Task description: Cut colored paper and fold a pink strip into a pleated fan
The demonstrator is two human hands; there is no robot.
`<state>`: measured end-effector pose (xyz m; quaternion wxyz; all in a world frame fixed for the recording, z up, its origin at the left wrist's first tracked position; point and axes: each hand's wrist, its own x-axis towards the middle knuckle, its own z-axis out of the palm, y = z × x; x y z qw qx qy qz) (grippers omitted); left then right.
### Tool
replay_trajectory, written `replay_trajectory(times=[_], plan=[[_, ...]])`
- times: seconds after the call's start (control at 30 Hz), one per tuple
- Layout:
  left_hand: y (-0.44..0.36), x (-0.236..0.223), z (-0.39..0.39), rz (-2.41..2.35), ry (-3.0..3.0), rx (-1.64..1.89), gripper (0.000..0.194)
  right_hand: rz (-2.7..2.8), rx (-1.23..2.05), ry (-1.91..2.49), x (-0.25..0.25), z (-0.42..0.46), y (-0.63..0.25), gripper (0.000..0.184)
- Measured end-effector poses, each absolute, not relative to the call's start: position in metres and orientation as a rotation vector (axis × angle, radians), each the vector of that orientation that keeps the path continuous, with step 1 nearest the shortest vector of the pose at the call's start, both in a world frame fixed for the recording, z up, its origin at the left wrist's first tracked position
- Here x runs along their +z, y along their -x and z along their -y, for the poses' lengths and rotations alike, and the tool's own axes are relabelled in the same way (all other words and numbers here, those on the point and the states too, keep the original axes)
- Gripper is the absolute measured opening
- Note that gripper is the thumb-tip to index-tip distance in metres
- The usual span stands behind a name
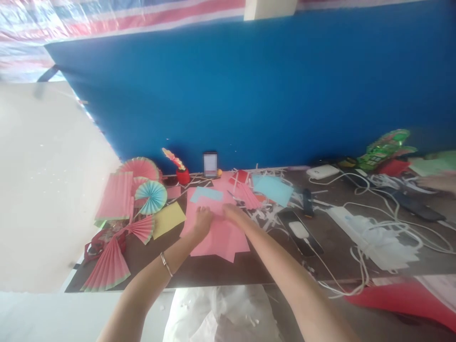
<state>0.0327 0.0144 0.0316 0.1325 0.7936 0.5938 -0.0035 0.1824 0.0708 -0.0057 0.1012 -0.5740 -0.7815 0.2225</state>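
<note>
Sheets of pink paper [221, 240] lie fanned over one another on the dark table in front of me. My left hand [204, 221] is over them with its fingers curled in, closed on the pink paper. From the right, my right hand [232, 213] reaches in with its fingers pinched together at the same paper, close to the left one. The fingertips are blurred, so the exact fold or edge between them is hard to see. Just beyond the hands is a light blue paper piece [206, 194]. A yellow sheet [169, 220] lies left of the pink stack.
Pleated paper fans [151, 196] crowd the left end. A phone [210, 165] stands against the blue panel [228, 95]. Paper strips [269, 216], blue sheets [273, 189], another phone [302, 232] and a cabled power strip [359, 235] lie rightward. Another person's hand [438, 183] is far right.
</note>
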Motion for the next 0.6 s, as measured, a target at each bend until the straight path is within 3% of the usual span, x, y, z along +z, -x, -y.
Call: replay_trajectory(times=[0.2, 0.33, 0.43, 0.6], plan=[[-0.013, -0.006, 0.019, -1.560, -2.603, 0.074, 0.055, 2.290, 0.547, 1.573, -0.005, -0.040, -0.218, 0.018], [-0.001, -0.023, 0.022, -1.379, -2.754, 0.219, 0.047, 2.223, 0.471, 1.540, -0.012, -0.027, -0.231, 0.015], [-0.002, -0.025, 0.027, -1.390, -2.711, 0.352, 0.054, 2.229, 0.323, 1.524, -0.015, -0.020, -0.230, 0.014], [-0.004, -0.020, 0.026, -1.358, -2.639, 0.351, 0.045, 2.435, 0.192, 1.319, -0.012, -0.009, -0.217, 0.016]])
